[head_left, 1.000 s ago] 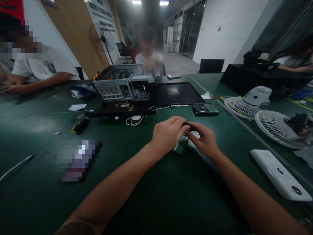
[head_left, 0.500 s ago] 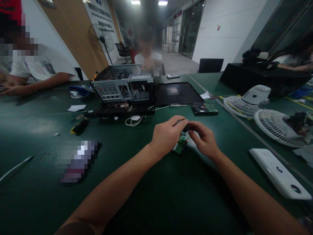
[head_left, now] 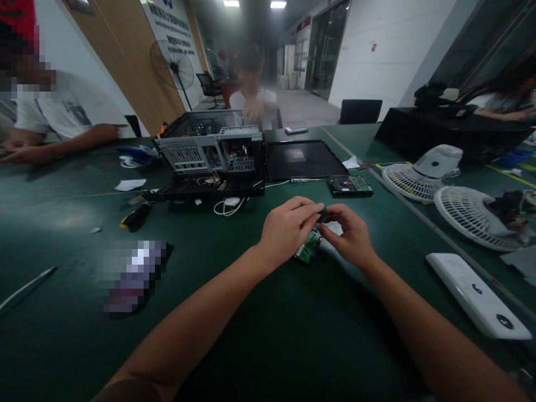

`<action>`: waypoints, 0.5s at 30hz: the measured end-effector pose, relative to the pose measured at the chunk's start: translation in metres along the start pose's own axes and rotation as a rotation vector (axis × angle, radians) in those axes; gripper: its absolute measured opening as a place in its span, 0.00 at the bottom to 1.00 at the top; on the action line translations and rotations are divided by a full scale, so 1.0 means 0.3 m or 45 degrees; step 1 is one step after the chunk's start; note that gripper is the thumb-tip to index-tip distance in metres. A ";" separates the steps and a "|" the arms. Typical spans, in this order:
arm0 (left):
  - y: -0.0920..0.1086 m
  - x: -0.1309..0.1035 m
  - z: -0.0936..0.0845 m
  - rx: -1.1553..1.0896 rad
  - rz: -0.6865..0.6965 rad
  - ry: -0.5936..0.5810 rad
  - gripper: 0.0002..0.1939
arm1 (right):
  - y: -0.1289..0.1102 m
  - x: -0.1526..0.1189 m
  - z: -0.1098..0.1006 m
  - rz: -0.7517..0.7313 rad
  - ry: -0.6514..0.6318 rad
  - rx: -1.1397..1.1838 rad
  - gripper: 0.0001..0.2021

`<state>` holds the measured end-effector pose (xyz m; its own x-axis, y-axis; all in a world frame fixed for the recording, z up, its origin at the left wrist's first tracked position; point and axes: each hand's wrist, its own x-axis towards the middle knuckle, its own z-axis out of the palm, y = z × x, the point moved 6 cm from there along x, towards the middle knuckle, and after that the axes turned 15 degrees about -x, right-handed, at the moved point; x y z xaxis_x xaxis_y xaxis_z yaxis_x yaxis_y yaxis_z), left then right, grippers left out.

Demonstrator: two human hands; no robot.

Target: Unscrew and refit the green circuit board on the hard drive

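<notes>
In the middle of the head view, a hard drive lies on the table with its green circuit board facing up. My left hand is closed over it from the left, its fingers around the dark handle of a small screwdriver. From the right, the thumb and forefinger of my right hand pinch at the same screwdriver. Its tip is hidden by my fingers. Part of the drive is also covered by my left hand.
An opened computer case stands ahead, beside its black side panel. A second hard drive lies beyond my right hand. White fan parts and a white device lie right; a yellow-black screwdriver lies left. People sit around the table.
My fingers have shifted slightly around the screwdriver handle. The right forefinger and thumb are a little farther apart. The drive stays in place.
</notes>
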<state>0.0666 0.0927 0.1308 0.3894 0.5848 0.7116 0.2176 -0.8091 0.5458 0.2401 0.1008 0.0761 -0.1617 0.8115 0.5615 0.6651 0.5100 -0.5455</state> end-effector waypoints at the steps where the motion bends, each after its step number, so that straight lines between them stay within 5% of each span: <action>1: 0.004 0.000 0.004 -0.024 0.001 -0.011 0.11 | 0.005 -0.002 0.003 0.022 0.013 0.028 0.15; 8: 0.024 -0.009 0.023 -0.049 0.060 -0.042 0.07 | -0.021 -0.012 0.030 0.027 -0.077 0.036 0.16; 15: -0.001 -0.016 -0.001 0.268 0.048 -0.001 0.10 | -0.012 -0.009 0.017 0.009 -0.108 -0.055 0.18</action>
<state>0.0643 0.0901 0.1275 0.4016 0.5537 0.7294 0.3849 -0.8248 0.4142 0.2342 0.0981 0.0733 -0.2167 0.8374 0.5017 0.6968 0.4927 -0.5213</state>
